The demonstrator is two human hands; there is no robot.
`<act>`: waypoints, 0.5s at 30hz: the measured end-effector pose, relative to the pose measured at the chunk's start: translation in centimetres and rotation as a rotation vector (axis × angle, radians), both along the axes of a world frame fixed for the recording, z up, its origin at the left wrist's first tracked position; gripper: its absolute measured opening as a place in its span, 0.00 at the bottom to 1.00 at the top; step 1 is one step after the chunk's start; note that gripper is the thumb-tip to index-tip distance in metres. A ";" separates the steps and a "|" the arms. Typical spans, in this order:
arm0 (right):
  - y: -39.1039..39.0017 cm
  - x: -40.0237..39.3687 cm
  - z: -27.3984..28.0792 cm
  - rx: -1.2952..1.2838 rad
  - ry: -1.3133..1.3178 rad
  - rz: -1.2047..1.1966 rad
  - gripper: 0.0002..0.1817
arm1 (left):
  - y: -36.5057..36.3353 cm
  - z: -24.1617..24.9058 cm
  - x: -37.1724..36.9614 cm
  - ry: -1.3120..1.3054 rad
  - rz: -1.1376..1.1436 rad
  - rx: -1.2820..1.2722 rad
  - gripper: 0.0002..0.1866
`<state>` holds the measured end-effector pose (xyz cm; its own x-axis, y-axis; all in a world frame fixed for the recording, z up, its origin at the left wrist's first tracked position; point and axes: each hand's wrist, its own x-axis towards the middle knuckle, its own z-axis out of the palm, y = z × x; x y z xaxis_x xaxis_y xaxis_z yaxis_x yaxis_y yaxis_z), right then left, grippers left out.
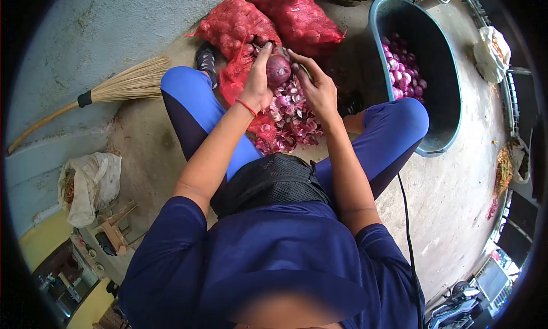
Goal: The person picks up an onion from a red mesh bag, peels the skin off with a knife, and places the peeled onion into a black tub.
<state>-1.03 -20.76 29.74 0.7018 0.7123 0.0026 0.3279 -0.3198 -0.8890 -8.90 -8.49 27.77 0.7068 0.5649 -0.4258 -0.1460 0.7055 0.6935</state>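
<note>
A red onion [278, 71] sits in my left hand [260, 82], whose fingers are curled round it from the left and below. My right hand [317, 88] is closed on a small knife [309, 72]; a yellowish-green strip of it shows between thumb and forefinger, the rest mostly hidden. The right fingertips are right at the onion's side. Below both hands, between my legs, lies a heap of purple onion skins [294, 126]. Just beyond my left hand, a red mesh sack [234, 27] of unpeeled onions lies with its loose netting spread toward me.
A second full red sack [297, 15] leans behind. To the right stands a large dark tub [448, 120] with peeled onions [406, 75] inside. A straw broom [125, 83] rests by the left wall, above a white bag [91, 186]. A black cable [406, 215] runs along my right side.
</note>
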 end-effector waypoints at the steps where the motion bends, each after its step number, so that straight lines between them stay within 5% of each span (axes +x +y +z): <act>1: 0.0 0.2 -0.1 0.036 0.020 -0.032 0.17 | 0.4 0.0 -0.1 -0.015 -0.049 -0.025 0.20; 7: -0.8 2.3 -3.0 0.047 0.075 0.037 0.24 | 1.2 0.7 -1.0 -0.141 -0.107 -0.239 0.23; 15: -1.0 2.7 -3.1 0.137 0.176 0.019 0.22 | 2.1 -0.3 -0.1 -0.246 -0.026 -0.195 0.16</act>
<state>1.63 -21.81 26.69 0.6864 0.7269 -0.0212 0.1682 -0.1870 -0.9679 -9.00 -6.43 27.46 0.8148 0.4701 -0.3392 -0.2729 0.8273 0.4909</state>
